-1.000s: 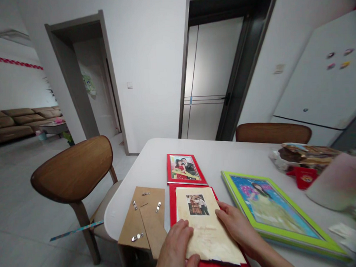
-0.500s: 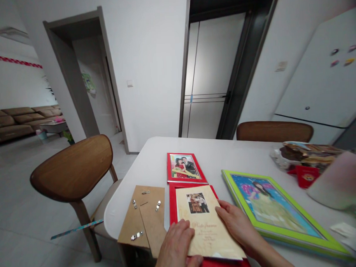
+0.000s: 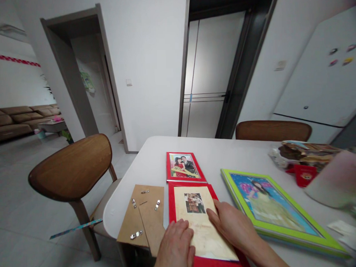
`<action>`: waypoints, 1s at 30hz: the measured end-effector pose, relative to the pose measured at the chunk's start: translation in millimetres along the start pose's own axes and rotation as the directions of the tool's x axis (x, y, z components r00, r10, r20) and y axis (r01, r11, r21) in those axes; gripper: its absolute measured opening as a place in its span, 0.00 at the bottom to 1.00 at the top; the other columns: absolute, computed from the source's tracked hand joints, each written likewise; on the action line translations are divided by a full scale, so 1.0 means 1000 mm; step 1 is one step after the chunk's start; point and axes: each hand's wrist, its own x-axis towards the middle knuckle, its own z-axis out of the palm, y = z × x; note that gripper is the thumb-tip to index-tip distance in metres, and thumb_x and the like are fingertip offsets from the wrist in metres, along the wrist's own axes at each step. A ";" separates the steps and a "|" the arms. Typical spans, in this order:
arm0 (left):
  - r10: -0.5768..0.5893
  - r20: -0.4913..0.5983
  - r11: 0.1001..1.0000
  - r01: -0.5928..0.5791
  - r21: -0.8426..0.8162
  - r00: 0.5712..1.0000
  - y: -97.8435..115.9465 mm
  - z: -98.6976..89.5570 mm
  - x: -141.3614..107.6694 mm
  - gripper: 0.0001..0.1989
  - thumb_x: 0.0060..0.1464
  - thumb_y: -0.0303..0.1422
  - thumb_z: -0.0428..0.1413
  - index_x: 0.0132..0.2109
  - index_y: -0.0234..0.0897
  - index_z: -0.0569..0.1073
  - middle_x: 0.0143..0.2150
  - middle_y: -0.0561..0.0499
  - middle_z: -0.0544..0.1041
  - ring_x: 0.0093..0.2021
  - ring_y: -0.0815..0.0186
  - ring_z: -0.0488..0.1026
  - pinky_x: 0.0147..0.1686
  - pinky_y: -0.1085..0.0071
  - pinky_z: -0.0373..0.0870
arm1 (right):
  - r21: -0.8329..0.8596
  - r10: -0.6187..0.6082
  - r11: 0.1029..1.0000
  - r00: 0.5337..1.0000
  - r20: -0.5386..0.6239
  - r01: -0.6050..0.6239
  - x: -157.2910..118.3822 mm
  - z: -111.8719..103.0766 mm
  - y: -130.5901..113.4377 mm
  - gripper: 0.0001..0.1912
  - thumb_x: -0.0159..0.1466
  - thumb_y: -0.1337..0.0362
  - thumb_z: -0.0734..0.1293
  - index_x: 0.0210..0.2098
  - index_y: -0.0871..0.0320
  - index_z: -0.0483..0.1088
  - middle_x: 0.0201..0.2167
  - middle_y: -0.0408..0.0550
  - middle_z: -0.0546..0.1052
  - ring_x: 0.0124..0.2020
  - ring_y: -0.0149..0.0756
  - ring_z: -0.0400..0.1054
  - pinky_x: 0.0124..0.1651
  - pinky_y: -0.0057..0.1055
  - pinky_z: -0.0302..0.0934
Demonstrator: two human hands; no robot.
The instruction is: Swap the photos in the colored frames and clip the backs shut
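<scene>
A cream paper insert (image 3: 199,240) with a small printed photo lies over the red picture frame (image 3: 172,205) at the front of the table. My left hand (image 3: 175,246) rests on the insert's lower left edge, fingers stretched out and close together. At the right edge, my right hand (image 3: 235,227) holds the insert with its thumb on top; its other fingers are partly hidden. To the left lies a brown backing board (image 3: 130,217) with metal clips, overlapped by its stand flap (image 3: 153,224).
A smaller red frame (image 3: 169,169) with a couple's picture lies beyond. The green frame (image 3: 275,239) lies at right, near a whitish container (image 3: 334,182) and a bag of items (image 3: 301,154). Wooden chairs (image 3: 74,168) stand at the table's left and far sides.
The paper insert has shifted slightly left on the red frame. My right hand has moved left with it, its thumb farther over the paper. My left hand's thumb is no longer spread out.
</scene>
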 end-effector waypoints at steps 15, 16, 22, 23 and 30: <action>-0.358 -0.151 0.911 0.380 0.159 0.922 -0.083 -0.059 -0.067 0.30 0.34 0.22 0.55 0.50 0.37 0.64 0.56 0.41 0.59 0.56 0.53 0.54 0.53 0.54 0.52 | 0.188 -0.329 0.927 0.944 -0.017 0.326 -0.021 0.012 -0.072 0.20 0.56 0.59 0.57 0.46 0.60 0.64 0.44 0.54 0.67 0.46 0.42 0.58 0.48 0.36 0.50; -0.340 -0.182 0.916 0.369 0.160 0.923 -0.087 -0.060 -0.069 0.29 0.35 0.21 0.55 0.49 0.37 0.65 0.55 0.42 0.61 0.55 0.54 0.56 0.52 0.55 0.54 | 0.219 -0.373 0.906 0.928 0.006 0.363 -0.024 0.016 -0.086 0.21 0.55 0.58 0.58 0.47 0.58 0.64 0.45 0.53 0.67 0.45 0.42 0.58 0.48 0.36 0.50; -0.222 -0.299 0.956 0.268 0.121 0.928 -0.101 -0.062 -0.072 0.24 0.34 0.23 0.58 0.44 0.38 0.70 0.48 0.43 0.70 0.48 0.57 0.66 0.47 0.60 0.64 | 0.141 -0.443 0.886 0.896 -0.024 0.442 -0.036 0.037 -0.125 0.32 0.47 0.48 0.63 0.49 0.56 0.60 0.47 0.54 0.65 0.50 0.52 0.51 0.52 0.50 0.35; -0.210 -0.311 0.959 0.257 0.116 0.927 -0.103 -0.062 -0.072 0.24 0.34 0.24 0.58 0.44 0.38 0.70 0.48 0.43 0.70 0.48 0.57 0.67 0.47 0.60 0.64 | 0.145 -0.455 0.880 0.890 -0.016 0.452 -0.036 0.039 -0.127 0.34 0.47 0.47 0.63 0.49 0.57 0.59 0.46 0.54 0.65 0.49 0.52 0.51 0.52 0.50 0.36; -0.125 -0.414 0.972 0.195 0.132 0.902 -0.105 -0.071 -0.077 0.20 0.39 0.35 0.60 0.43 0.41 0.70 0.45 0.47 0.73 0.45 0.58 0.69 0.44 0.63 0.68 | 0.388 -0.397 0.846 0.918 -0.003 0.367 -0.032 0.033 -0.139 0.29 0.45 0.64 0.64 0.49 0.56 0.59 0.42 0.52 0.64 0.44 0.43 0.57 0.46 0.38 0.51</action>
